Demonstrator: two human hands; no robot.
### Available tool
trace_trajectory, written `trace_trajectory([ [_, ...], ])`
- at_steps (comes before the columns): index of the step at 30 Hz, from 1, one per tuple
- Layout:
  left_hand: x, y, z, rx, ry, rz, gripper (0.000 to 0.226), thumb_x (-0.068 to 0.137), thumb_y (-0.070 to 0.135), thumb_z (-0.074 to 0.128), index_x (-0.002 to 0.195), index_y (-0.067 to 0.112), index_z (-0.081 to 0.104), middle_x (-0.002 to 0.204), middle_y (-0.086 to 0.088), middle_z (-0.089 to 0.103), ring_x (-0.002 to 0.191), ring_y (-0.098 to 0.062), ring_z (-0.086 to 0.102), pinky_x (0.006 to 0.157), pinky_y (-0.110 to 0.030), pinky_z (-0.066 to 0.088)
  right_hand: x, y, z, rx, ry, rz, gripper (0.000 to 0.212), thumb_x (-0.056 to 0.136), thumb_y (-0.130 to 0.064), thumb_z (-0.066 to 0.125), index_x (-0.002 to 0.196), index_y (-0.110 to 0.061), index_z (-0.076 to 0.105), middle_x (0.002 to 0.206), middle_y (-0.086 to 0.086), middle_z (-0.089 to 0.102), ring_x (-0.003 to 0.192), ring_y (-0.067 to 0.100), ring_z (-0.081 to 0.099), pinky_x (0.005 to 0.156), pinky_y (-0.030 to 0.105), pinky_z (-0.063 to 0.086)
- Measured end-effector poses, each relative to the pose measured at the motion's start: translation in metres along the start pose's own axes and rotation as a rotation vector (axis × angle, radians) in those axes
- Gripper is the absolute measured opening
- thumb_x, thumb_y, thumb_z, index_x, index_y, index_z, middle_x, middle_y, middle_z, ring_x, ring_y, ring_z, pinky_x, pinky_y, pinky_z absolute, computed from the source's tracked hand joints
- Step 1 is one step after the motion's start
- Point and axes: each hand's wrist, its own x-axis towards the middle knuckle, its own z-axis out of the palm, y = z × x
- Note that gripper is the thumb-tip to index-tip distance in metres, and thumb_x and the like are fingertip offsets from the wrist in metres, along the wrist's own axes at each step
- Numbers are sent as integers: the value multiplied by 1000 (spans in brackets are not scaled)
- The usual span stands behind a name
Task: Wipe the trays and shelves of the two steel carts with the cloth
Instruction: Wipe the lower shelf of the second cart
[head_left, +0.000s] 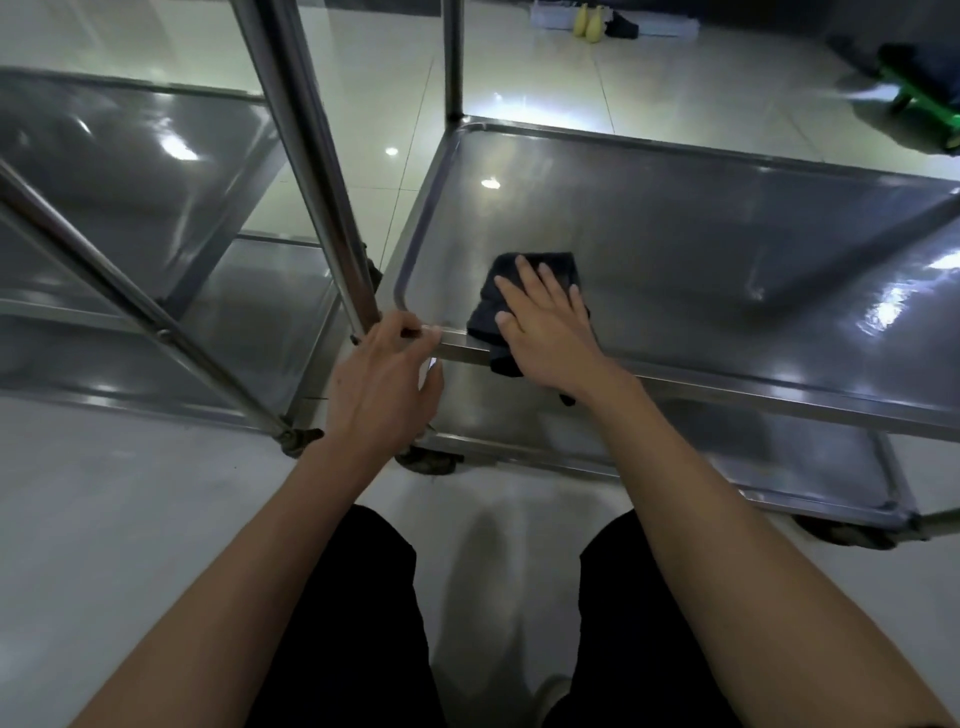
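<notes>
Dark cloth (524, 306) under flat right hand (550, 332) on tray (727, 249)

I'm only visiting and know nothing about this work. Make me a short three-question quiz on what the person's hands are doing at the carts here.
1. True or false: the right hand lies flat on the dark cloth.
2. What does the left hand hold? A) the cloth B) the corner of the right cart's tray by its post C) nothing
3. Fill in: the cloth hangs partly over the tray's ___ edge.

Key
1. True; the fingers are straight, pressing it down.
2. B; the fingers curl over the rim there.
3. Near, the side closest to the person.
</notes>
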Motion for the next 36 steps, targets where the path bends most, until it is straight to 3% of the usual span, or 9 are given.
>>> trace_trajectory([
  [3, -2, -3, 0, -48, 54, 13, 28, 90, 19, 65, 117, 14, 71, 114, -1, 63, 88, -22, 67, 62, -36, 57, 21, -22, 10, 15, -24, -30, 52, 107, -33, 26, 158, -27, 19, 168, -2, -3, 154, 19, -5, 121, 46, -7],
  [8, -5, -7, 2, -64, 108, 27, 22, 90, 14, 62, 108, 9, 74, 114, -4, 69, 102, -24, 69, 72, -36, 57, 60, -52, 17, 102, -104, -75, 54, 105, -35, 34, 157, -30, 22, 168, -5, -2, 154, 18, -6, 121, 48, -8],
  [12, -6, -7, 4, -29, 94, 33, 23, 90, 15, 61, 108, 7, 74, 113, -7, 68, 99, -26, 68, 69, -36, 56, 64, -53, 19, 101, -81, -115, 52, 105, -34, 35, 156, -30, 26, 168, -4, 2, 154, 19, -1, 121, 47, -5],
  [18, -2, 3, -1, 8, 30, -23, 20, 91, 19, 64, 105, 9, 74, 106, -4, 65, 89, -22, 65, 62, -25, 40, 39, -27, 18, 94, 2, -85, 50, 106, -33, 29, 156, -29, 26, 168, -3, 5, 154, 19, 2, 122, 46, -2],
  [20, 3, 6, -2, 16, 28, -35, 20, 92, 21, 61, 101, 10, 74, 102, -4, 64, 88, -22, 63, 63, -28, 44, 27, -15, 14, 88, 22, -53, 50, 107, -33, 27, 156, -28, 25, 168, -2, 4, 154, 19, 1, 122, 46, -2],
  [25, 24, 48, 14, -7, -6, 133, 19, 93, 25, 56, 98, 13, 70, 105, -3, 66, 99, -23, 60, 83, -41, 49, -2, 33, -2, 65, 33, 51, 50, 108, -33, 25, 158, -30, 18, 168, -4, -2, 154, 17, -4, 123, 44, -3],
  [29, 49, 100, 38, -65, -88, 215, 26, 93, 31, 55, 105, 15, 71, 110, -2, 66, 103, -25, 59, 87, -42, 48, -41, 93, -27, 57, 59, 181, 51, 108, -33, 25, 158, -30, 18, 168, -5, -4, 154, 16, -5, 123, 42, -2],
  [36, 70, 156, 65, -52, -216, 210, 26, 95, 37, 49, 98, 23, 72, 108, 1, 63, 105, -26, 55, 83, -40, 42, -96, 178, -59, 56, 161, 416, 50, 108, -33, 26, 158, -29, 22, 168, -3, 2, 154, 16, -1, 122, 41, 1],
])
